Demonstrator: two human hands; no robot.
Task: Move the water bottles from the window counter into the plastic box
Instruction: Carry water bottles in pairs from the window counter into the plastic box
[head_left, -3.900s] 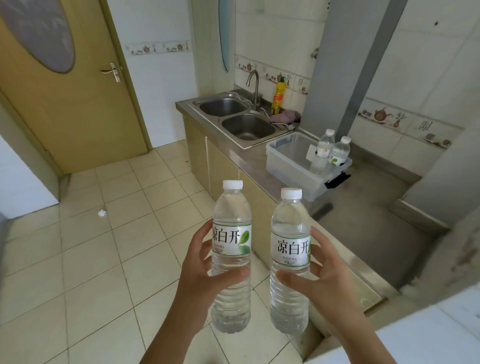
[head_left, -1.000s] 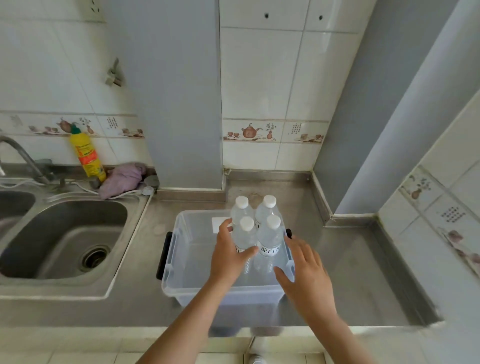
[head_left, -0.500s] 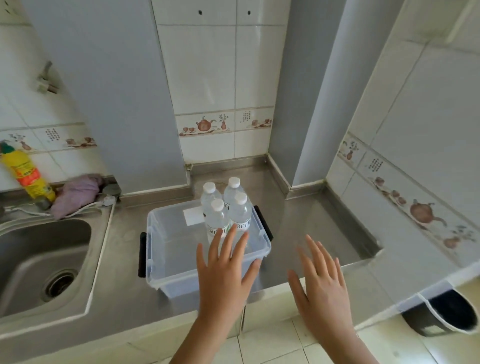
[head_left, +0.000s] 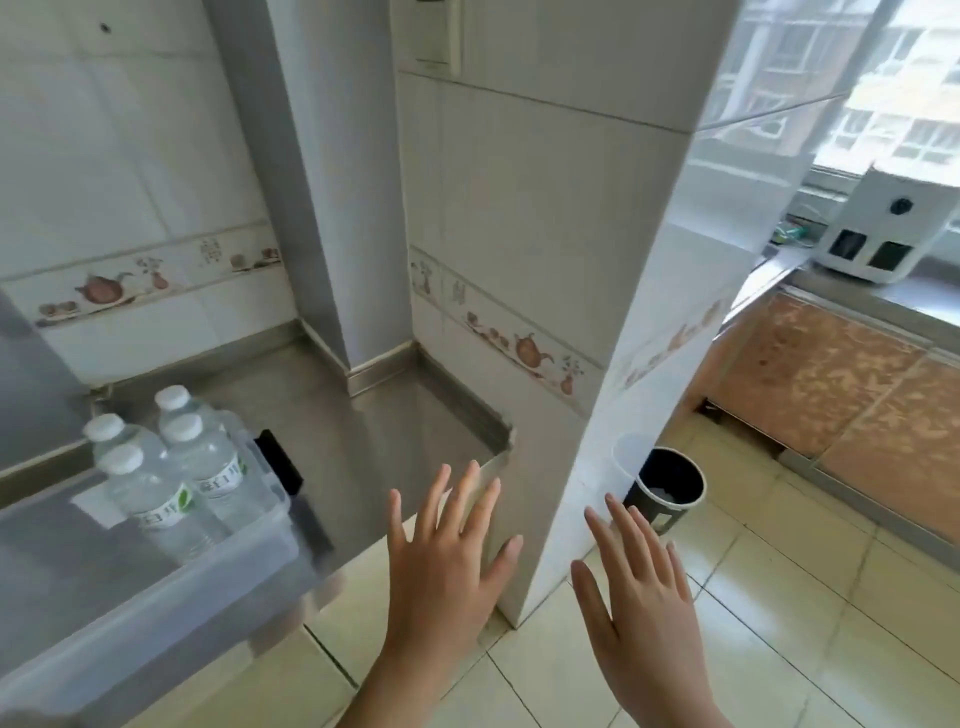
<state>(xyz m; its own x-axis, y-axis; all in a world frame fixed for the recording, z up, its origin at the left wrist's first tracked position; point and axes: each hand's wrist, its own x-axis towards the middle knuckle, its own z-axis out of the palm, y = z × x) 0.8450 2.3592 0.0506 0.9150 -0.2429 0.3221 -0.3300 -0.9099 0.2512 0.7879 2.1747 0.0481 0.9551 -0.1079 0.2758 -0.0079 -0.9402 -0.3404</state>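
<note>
Several clear water bottles (head_left: 171, 478) with white caps stand upright together in the right end of the translucent plastic box (head_left: 156, 587) on the steel counter at the left. My left hand (head_left: 447, 551) is open, fingers spread, in the air to the right of the box and apart from it. My right hand (head_left: 634, 587) is also open and holds nothing, in front of the tiled pillar. The window counter (head_left: 878, 299) shows at the far right; no bottle is visible on it.
A white tiled pillar (head_left: 571, 291) stands between the steel counter (head_left: 384, 447) and the window side. A black bin (head_left: 667, 480) sits on the floor behind the pillar. A white appliance (head_left: 883, 234) rests on the window counter.
The view has swung right, away from the sink toward the window. Both hands, which set two bottles into the box, have pulled back from it and stay spread.
</note>
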